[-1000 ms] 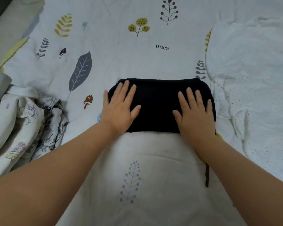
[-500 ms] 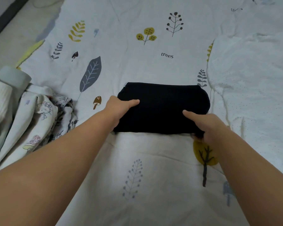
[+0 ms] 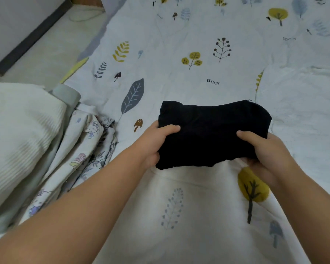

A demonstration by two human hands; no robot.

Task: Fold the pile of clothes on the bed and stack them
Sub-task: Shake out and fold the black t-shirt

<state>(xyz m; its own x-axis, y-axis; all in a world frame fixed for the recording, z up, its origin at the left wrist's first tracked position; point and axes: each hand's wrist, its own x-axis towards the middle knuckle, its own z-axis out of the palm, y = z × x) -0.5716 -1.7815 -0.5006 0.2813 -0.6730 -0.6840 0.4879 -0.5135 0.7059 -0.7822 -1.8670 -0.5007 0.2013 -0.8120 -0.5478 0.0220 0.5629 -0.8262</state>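
Observation:
A folded black garment (image 3: 211,130) is held just above the bed in the middle of the view. My left hand (image 3: 154,143) grips its left end, thumb on top and fingers hidden beneath. Gripping its right end the same way is my right hand (image 3: 263,149). At the left lies a pile of clothes: a white ribbed piece (image 3: 21,134) on top, a pale green garment (image 3: 69,94) under it, and a cartoon-print fabric (image 3: 84,149) next to them.
The bed sheet (image 3: 179,54) is white with leaf and tree prints. A white dotted cloth (image 3: 303,103) lies spread at the right. Floor and a dark wall skirting (image 3: 27,40) show at the upper left, beyond the bed edge.
Both hands went from lying flat on the black garment to gripping its two ends, and the garment has lifted off the sheet. The view has tilted up and left.

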